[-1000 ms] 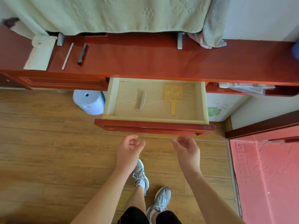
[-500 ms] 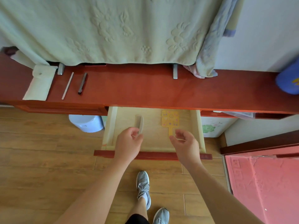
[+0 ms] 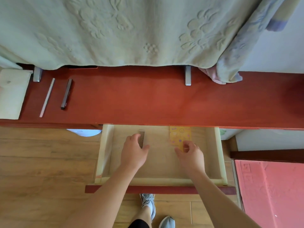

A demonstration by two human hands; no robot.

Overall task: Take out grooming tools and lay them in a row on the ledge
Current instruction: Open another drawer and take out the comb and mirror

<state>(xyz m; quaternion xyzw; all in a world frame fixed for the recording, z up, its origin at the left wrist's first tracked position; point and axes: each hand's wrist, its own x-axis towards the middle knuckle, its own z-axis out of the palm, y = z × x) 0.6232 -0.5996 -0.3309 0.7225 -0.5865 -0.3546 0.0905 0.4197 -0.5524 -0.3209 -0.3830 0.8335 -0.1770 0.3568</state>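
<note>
Two grasps, left hand (image 3: 134,152) pinching comb (image 3: 141,138), right hand (image 3: 190,154) pinching yellow paddle (image 3: 180,134)

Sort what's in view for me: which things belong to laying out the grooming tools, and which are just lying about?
Job: comb, pinched by left hand; yellow paddle tool, handle held by right hand; open drawer; ledge.
Lying about: blanket; pink mat; perhaps the white stick, dark pen and pouch on the ledge, though they could be either.

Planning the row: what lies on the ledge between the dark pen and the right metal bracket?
Head view: bare red ledge between dark pen and bracket.
</note>
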